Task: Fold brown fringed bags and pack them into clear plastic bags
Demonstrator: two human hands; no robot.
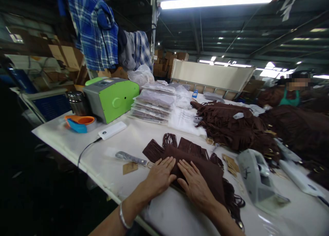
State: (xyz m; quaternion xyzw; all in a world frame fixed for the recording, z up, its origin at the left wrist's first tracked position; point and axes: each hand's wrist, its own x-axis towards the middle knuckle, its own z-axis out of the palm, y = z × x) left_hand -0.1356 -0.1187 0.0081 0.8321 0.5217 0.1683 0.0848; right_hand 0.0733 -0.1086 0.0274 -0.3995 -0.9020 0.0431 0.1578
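Note:
A dark brown fringed bag [209, 170] lies flat on the white table, with tassels spreading from its far edge and right end. My left hand [159, 177] rests on the bag's left part, fingers stretched out. Beside it my right hand [195, 185] lies flat on the middle of the bag, fingers spread. Both palms press down and neither grips anything. Just left of the bag are a grey strap in clear plastic [131, 158] and a small brown card tag [130, 168].
A tape dispenser [257, 176] stands at right, before a pile of brown fringed goods [231, 126]. Flat plastic-wrapped packs [154, 104] are stacked behind. At left are a green and grey machine [113, 97], a thermos [78, 104] and a corded white device [112, 130]. Another person [290, 92] is at far right.

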